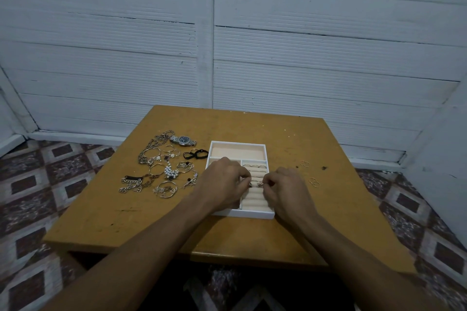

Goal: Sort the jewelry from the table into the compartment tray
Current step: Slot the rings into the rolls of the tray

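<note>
Square ochre wooden surface [252,232] carrying a white compartment tray with beige lining [252,214] at centre. Loose metal chains, bangles and pearl pieces in a heap [161,169], with a steel wristwatch [183,140], lie left of the tray, nearer the left hand [222,184]; thin gold hoops [314,182] lie right of it, nearer the right hand [288,190]. Both hands are over the ring-roll section [254,198], whose rolls run left to right. Each hand's fingers are curled, pinching a small ring [259,184] at a mid slot; the seating push probably goes straight down.
</note>
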Available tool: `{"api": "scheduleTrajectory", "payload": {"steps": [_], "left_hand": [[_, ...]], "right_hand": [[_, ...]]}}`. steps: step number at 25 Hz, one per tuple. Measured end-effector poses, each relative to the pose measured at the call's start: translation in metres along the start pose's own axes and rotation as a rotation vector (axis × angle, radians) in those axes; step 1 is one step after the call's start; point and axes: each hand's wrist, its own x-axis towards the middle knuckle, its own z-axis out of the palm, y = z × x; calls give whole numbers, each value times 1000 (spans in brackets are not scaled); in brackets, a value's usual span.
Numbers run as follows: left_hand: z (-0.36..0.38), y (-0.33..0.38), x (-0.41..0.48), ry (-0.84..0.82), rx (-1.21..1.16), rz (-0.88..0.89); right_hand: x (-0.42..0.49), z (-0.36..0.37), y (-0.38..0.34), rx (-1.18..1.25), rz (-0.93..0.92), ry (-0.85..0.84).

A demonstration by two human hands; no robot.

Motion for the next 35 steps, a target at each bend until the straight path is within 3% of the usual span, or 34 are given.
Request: {"api": "scheduleTrajectory", "payload": {"steps": [8,14,17,25,35], "left_hand": [[5,0,0,-27,-1,-7],[4,0,3,-14,23,3],[4,2,10,-31,38,14],[14,35,50,-136,96,43],[55,82,96,-361,210,178]], "right_hand": [[2,-5,-2,-57,100,-20],[4,-13,-8,-280,16,-79],[-3,-13,-4,-238,-15,-52],[-1,-27,46,39,269,40],[-11,-33,99,-44,493,-93]]}}
